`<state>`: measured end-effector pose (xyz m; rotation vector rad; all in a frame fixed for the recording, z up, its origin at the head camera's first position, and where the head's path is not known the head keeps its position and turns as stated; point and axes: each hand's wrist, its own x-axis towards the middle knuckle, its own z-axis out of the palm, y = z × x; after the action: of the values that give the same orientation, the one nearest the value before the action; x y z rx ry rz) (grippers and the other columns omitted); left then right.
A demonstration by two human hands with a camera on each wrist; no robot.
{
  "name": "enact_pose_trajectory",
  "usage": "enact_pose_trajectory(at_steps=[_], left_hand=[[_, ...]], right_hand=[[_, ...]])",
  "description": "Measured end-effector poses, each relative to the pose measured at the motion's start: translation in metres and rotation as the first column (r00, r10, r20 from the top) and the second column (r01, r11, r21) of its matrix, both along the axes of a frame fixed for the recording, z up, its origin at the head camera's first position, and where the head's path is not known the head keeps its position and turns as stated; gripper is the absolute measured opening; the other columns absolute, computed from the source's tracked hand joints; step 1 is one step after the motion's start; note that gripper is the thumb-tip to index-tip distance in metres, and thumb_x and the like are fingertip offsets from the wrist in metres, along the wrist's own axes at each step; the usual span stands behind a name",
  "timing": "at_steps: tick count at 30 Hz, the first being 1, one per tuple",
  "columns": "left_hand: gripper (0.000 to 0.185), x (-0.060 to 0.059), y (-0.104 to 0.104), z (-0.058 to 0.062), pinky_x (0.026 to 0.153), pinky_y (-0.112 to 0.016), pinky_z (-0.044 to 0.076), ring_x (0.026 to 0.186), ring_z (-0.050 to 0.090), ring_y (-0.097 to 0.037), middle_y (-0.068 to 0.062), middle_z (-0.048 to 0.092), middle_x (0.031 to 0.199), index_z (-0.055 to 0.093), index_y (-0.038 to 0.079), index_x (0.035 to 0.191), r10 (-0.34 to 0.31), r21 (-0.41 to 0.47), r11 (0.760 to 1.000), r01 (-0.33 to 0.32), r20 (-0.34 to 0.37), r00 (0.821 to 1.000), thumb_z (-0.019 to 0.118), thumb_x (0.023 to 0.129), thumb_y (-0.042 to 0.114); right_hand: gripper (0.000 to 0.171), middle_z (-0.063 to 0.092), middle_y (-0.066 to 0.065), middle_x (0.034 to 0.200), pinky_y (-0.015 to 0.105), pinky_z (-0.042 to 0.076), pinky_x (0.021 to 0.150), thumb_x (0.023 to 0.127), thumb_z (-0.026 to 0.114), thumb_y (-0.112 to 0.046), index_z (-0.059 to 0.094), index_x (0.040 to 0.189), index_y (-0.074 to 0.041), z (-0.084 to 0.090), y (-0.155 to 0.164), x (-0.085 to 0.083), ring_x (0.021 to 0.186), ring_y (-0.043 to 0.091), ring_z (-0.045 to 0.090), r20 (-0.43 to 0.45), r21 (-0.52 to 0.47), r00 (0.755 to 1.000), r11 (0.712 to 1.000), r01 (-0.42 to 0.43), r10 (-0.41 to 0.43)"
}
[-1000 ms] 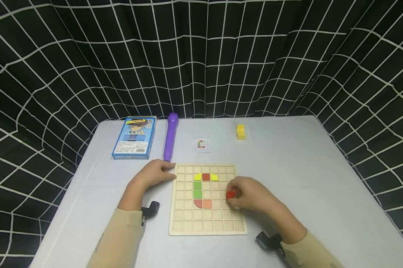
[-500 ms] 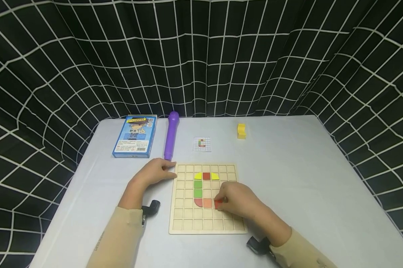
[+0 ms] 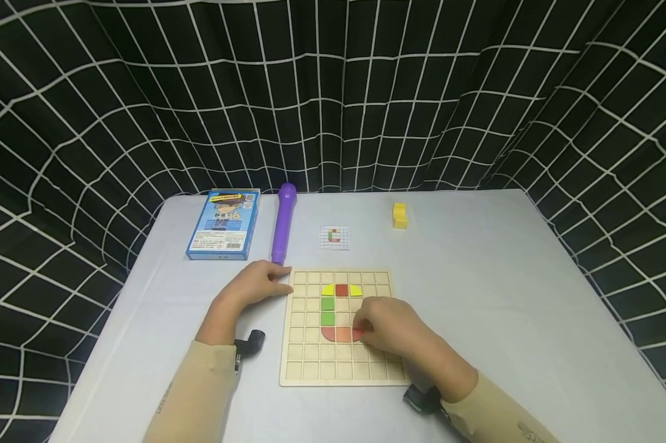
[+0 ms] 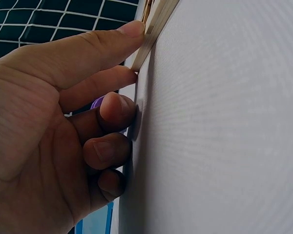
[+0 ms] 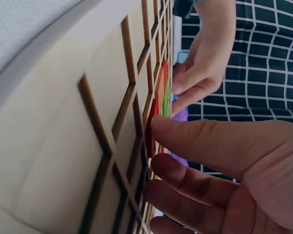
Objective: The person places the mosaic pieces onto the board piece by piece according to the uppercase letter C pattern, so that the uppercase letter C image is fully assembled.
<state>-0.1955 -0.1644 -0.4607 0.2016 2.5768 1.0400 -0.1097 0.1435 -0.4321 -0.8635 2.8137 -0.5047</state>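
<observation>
A wooden grid board [image 3: 344, 372] lies flat on the white table. Its cells hold yellow tiles [image 3: 356, 290] at either side of a dark red square [image 3: 341, 290], green squares [image 3: 327, 311] in a column, and a rounded reddish tile [image 3: 328, 334] beside an orange square [image 3: 343, 335]. My right hand [image 3: 391, 326] pinches a bright red tile [image 5: 153, 124] at the cell right of the orange one; the thumb lies on it in the right wrist view. My left hand [image 3: 255, 286] touches the board's upper left edge with thumb and index finger, the other fingers bent loosely.
Behind the board lies a small pattern card [image 3: 334, 237]. A purple stick [image 3: 282, 224] and a blue box [image 3: 224, 224] are at the back left. A yellow block [image 3: 399, 216] stands at the back right. Black gridded cloth [image 3: 327, 92] surrounds the table.
My right hand has moved left and slightly down, bringing the red tile from the board's right side to the cell beside the orange square. My left hand stays at the board's edge.
</observation>
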Motion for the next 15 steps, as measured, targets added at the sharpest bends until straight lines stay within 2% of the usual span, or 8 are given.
enact_pose_trajectory(at_steps=[6, 8, 10, 13, 15], left_hand=[[0.058, -0.001, 0.001, -0.001, 0.086, -0.041, 0.048, 0.096, 0.055, -0.023, -0.01, 0.068, 0.117, 0.068, 0.013, 0.137, 0.005, -0.001, 1.0, -0.005, -0.002, 1.0, 0.084, 0.085, 0.033], [0.058, 0.0, 0.002, -0.001, 0.084, -0.04, 0.048, 0.094, 0.055, -0.022, -0.008, 0.068, 0.113, 0.068, 0.013, 0.137, 0.005, -0.009, 1.0, -0.005, -0.006, 1.0, 0.084, 0.085, 0.033], [0.06, 0.001, 0.004, 0.001, 0.079, -0.039, 0.046, 0.089, 0.054, -0.022, -0.01, 0.065, 0.105, 0.067, 0.014, 0.139, 0.0, -0.023, 1.0, 0.0, 0.003, 1.0, 0.084, 0.085, 0.034], [0.059, 0.005, 0.006, 0.008, 0.074, -0.038, 0.046, 0.084, 0.054, -0.021, -0.009, 0.063, 0.095, 0.066, 0.015, 0.139, -0.016, -0.071, 0.997, 0.014, -0.024, 1.0, 0.08, 0.088, 0.04], [0.053, 0.008, 0.007, 0.016, 0.075, -0.039, 0.048, 0.085, 0.057, -0.021, -0.008, 0.065, 0.096, 0.069, 0.014, 0.136, -0.001, -0.079, 0.997, -0.008, -0.114, 0.994, 0.076, 0.092, 0.042]], right_hand=[[0.011, 0.058, -0.015, 0.078, 0.03, 0.047, 0.068, 0.08, 0.085, -0.013, 0.077, 0.079, -0.02, 0.006, 0.005, -0.006, 0.073, 0.007, 0.053, 0.034, -0.047, 0.999, 0.999, -0.002, 0.004], [0.007, 0.059, -0.013, 0.079, 0.031, 0.047, 0.068, 0.083, 0.083, -0.016, 0.077, 0.083, -0.019, 0.015, 0.01, -0.012, 0.074, 0.009, 0.054, 0.03, -0.078, 0.999, 0.996, 0.042, -0.04], [0.004, 0.063, -0.009, 0.083, 0.034, 0.048, 0.069, 0.086, 0.08, -0.018, 0.077, 0.089, -0.017, 0.028, 0.021, -0.021, 0.076, 0.013, 0.057, -0.001, -0.124, 0.993, 0.985, 0.117, -0.118], [0.014, 0.069, 0.001, 0.093, 0.042, 0.051, 0.074, 0.092, 0.075, -0.02, 0.077, 0.101, -0.01, 0.047, 0.041, -0.033, 0.083, 0.022, 0.063, -0.086, -0.2, 0.955, 0.944, 0.261, -0.282], [0.018, 0.071, 0.008, 0.097, 0.048, 0.051, 0.075, 0.096, 0.07, -0.02, 0.076, 0.105, -0.007, 0.053, 0.054, -0.041, 0.086, 0.029, 0.065, -0.167, -0.242, 0.904, 0.905, 0.349, -0.394]])
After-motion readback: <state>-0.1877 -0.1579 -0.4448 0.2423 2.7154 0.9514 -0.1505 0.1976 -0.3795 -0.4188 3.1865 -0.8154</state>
